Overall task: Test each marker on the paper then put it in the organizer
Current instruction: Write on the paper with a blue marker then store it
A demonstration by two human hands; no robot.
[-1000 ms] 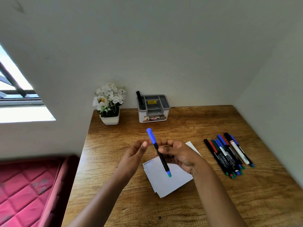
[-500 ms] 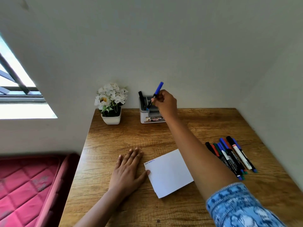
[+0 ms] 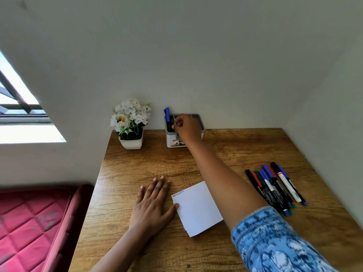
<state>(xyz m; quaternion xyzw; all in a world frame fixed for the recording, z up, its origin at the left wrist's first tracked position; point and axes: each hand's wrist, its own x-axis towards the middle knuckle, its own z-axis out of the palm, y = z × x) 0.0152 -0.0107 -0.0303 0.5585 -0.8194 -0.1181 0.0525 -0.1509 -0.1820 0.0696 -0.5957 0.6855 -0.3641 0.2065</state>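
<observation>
Wood desk (image 3: 235,154) | L hand (image 3: 153,205) lay flat, thumb touched paper (image 3: 198,209), lower center | R hand (image 3: 187,127) curled at organizer (image 3: 170,143) by blue marker (image 3: 167,114), top center; grip unclear | loose markers (image 3: 275,187) lay right

Head view: a wide-angle camera at the person's head looks forward and down across the brown wood-grain desk (image 3: 235,154) toward the plain white wall (image 3: 196,55). The blue patterned sleeve (image 3: 275,242) at the lower right edge lies nearest the lens. The white and grey plastic organizer (image 3: 172,142) at the desk's far edge lies farthest. Left margin: bright window (image 3: 19,132), red quilted mattress (image 3: 29,222).
</observation>
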